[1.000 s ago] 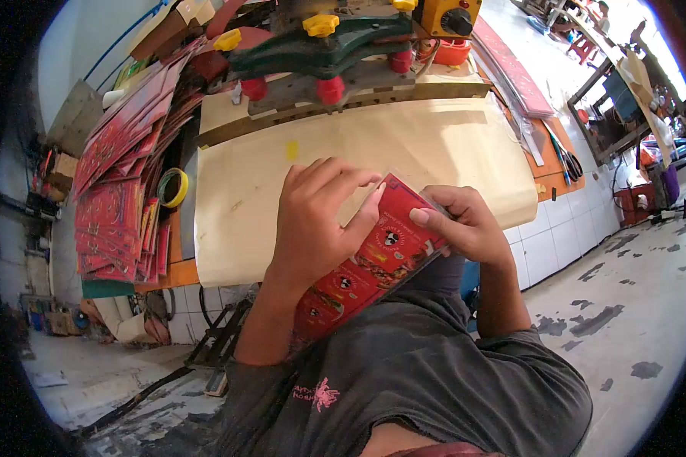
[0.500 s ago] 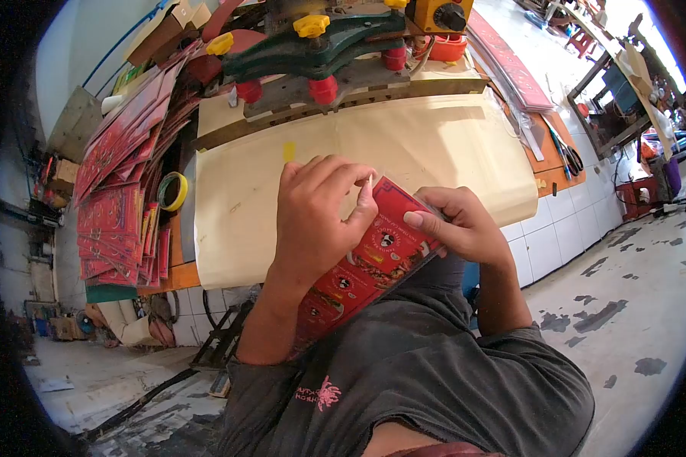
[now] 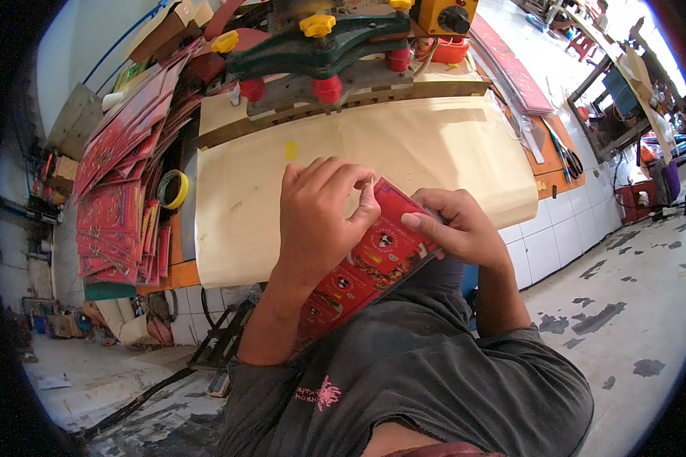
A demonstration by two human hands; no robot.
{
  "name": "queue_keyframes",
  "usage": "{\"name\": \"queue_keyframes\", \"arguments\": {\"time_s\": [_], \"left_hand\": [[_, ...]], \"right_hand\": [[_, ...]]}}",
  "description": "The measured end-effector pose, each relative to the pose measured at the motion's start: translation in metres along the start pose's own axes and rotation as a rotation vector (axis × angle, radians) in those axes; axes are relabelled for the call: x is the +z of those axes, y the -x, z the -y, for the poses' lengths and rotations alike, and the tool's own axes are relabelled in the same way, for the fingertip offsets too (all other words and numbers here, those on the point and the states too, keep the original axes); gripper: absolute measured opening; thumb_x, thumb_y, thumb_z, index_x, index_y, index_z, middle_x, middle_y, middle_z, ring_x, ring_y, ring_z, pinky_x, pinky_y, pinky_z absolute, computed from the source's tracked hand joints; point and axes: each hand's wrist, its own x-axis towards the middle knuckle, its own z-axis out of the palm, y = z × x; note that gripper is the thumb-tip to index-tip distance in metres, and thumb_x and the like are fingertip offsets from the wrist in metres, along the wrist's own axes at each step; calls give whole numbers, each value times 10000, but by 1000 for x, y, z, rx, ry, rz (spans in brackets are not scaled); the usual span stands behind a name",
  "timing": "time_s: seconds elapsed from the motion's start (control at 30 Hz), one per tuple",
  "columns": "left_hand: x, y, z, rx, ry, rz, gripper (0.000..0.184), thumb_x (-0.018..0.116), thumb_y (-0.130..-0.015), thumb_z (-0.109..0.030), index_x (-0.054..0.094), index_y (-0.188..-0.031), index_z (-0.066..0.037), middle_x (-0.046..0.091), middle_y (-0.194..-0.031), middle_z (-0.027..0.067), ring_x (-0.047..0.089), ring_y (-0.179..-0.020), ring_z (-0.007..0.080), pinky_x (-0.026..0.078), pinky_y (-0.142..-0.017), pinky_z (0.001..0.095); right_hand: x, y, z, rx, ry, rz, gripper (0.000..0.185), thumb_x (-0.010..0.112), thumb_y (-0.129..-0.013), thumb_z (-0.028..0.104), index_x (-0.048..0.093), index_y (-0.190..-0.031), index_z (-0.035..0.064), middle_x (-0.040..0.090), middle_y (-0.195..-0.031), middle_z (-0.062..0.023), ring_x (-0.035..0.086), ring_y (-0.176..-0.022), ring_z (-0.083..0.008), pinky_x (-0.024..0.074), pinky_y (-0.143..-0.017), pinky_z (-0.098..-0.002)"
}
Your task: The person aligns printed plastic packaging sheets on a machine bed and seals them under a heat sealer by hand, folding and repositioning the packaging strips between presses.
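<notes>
A stack of red printed sheets (image 3: 385,247) with a clear plastic edge lies slanted across my lap, in front of my shirt. My right hand (image 3: 461,225) grips its right edge, thumb on top and fingers beneath. At the top left corner of the sheets, my left hand (image 3: 324,217) has thumb and index finger pinched together; whether something thin is between the tips cannot be made out. Beyond both hands lies a cream sheet (image 3: 404,145) on the machine's table.
A machine with a green clamp bar (image 3: 274,59) stands behind the cream sheet. Piled red printed sheets (image 3: 110,221) and a yellow tape roll (image 3: 173,189) are at the left. Scissors (image 3: 572,161) lie on the right table edge, near a long red stack (image 3: 511,65).
My left thumb and index finger have closed together at the corner of the red sheets. My right hand keeps its grip, with its thumb shifted slightly to the left.
</notes>
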Motion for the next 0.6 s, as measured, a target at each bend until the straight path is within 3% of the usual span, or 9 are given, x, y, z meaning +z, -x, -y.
{"name": "queue_keyframes", "arguments": {"time_s": [0.27,0.33,0.53,0.6], "left_hand": [[-4,1,-5,-31,63,10,137,730,-780,-72,687,-909,-88,653,-834,30,600,-713,217,419,-794,365],[-2,1,-4,-17,51,11,137,729,-776,-72,687,-906,-87,651,-835,31,601,-715,215,419,-794,365],[7,5,-5,-21,-34,-21,162,727,-763,-68,655,-906,-96,633,-828,31,605,-735,211,417,-792,378],[12,7,-6,-127,-71,-32,180,727,-752,-73,622,-895,-101,617,-829,29,598,-739,213,412,-792,387]], "right_hand": [[1,2,0,14,-37,10,254,674,-1017,239,698,-1013,-15,599,-686,26,546,-540,-41,419,-468,-212],[0,1,-3,-15,-14,16,321,657,-1025,316,691,-1034,-3,601,-657,-5,554,-529,-72,426,-484,-245],[3,1,-1,-23,65,30,315,619,-1044,312,658,-979,7,580,-609,-33,569,-510,-110,439,-482,-289],[5,-1,2,-45,111,28,313,595,-1056,302,643,-956,9,580,-603,-51,577,-501,-135,449,-487,-304]]}}
